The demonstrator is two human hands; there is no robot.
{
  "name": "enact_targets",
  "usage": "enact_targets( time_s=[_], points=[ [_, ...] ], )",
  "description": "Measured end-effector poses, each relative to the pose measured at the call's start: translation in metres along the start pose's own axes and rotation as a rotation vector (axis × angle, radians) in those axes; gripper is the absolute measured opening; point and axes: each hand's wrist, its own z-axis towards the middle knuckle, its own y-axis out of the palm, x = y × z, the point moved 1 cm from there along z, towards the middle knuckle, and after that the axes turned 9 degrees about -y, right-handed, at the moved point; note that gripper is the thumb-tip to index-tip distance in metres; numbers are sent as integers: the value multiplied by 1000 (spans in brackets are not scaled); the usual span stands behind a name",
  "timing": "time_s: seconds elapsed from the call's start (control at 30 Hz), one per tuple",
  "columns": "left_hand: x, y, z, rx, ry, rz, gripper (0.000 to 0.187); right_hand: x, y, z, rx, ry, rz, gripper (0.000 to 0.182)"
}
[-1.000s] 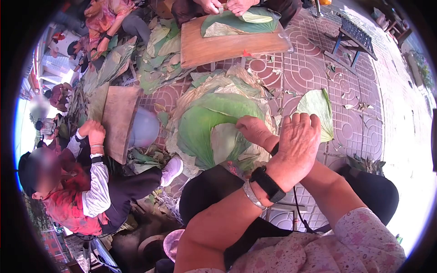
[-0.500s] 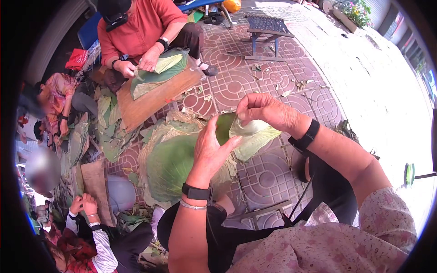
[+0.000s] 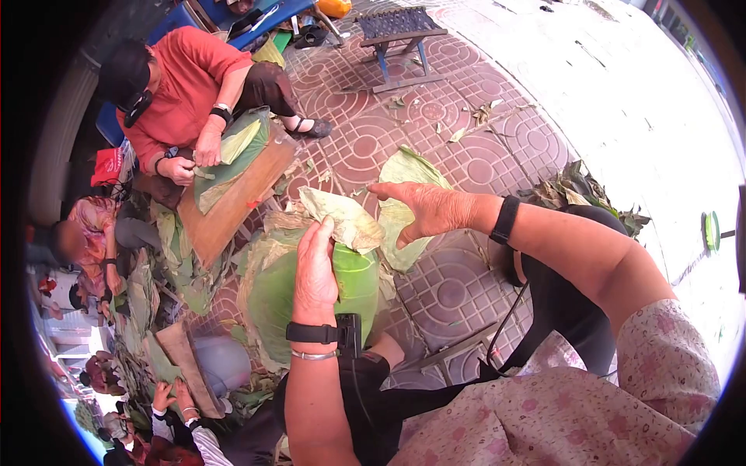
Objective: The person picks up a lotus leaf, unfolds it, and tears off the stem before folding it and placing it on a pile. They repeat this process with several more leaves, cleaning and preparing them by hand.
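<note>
A pale, dry-looking leaf piece (image 3: pixel 348 220) is pinched between the thumb and fingers of my left hand (image 3: pixel 315 268). My right hand (image 3: pixel 435 210) is to its right, thumb and fingers spread apart with nothing between them. Behind that hand lies a light green leaf (image 3: pixel 412 167), partly covered by my fingers. Large green leaves (image 3: pixel 272 303) are layered beneath my left hand, and a brighter green leaf (image 3: pixel 359 283) hangs just under the pale piece.
Across from me a person in a red top (image 3: pixel 194 74) works leaves on a wooden board (image 3: pixel 252 202). Other people sit at the left. A low folding stool (image 3: pixel 400 31) stands on the tiles. Dry leaves (image 3: pixel 571 190) are heaped beyond my knee.
My right hand has come off the leaf and opened. The pale piece is now in my left hand alone, turned and moved slightly left. The view has shifted.
</note>
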Motion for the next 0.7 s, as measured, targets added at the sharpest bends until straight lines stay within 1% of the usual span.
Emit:
enact_targets(
  time_s=[0.03, 0.07, 0.17, 0.2, 0.27, 0.33, 0.4, 0.43, 0.47, 0.57, 0.6, 0.7],
  points=[
    [1, -1, 0, -12, 5, -41, 30, -1, 8, -1, -23, 39, 22, 104],
    [2, -1, 0, -16, -7, -73, 31, 3, 19, -1, 54, -36, -33, 91],
    [-2, -2, 0, -12, -32, -147, 36, 9, 35, 2, 155, -40, -67, 65],
    [-4, -3, 1, 1, -32, -154, 38, 8, 34, 1, 213, -16, -65, 37],
    [-5, -3, 1, 21, -33, -182, 43, 11, 28, 3, 292, 17, 50, 29],
    [2, 4, -5, 32, -33, -225, 49, 21, 20, 10, 402, 10, 103, 23],
    [13, 3, -10, 150, -68, -83, 53, 31, 0, 12, 345, 136, 223, 24],
    [17, -2, -12, 210, -84, -10, 55, 24, -8, 12, 315, 197, 285, 24],
    [13, -15, -7, 242, -49, 132, 59, 16, -14, 8, 306, 239, 420, 28],
    [4, -29, 1, 370, 130, 642, 64, -2, -18, 6, 274, 277, 568, 28],
    [2, -26, 2, 389, 218, 709, 63, -4, -17, 6, 213, 267, 550, 28],
    [12, 7, -12, 173, 455, 601, 62, -10, -13, 3, 36, 235, 475, 28]
  ],
)
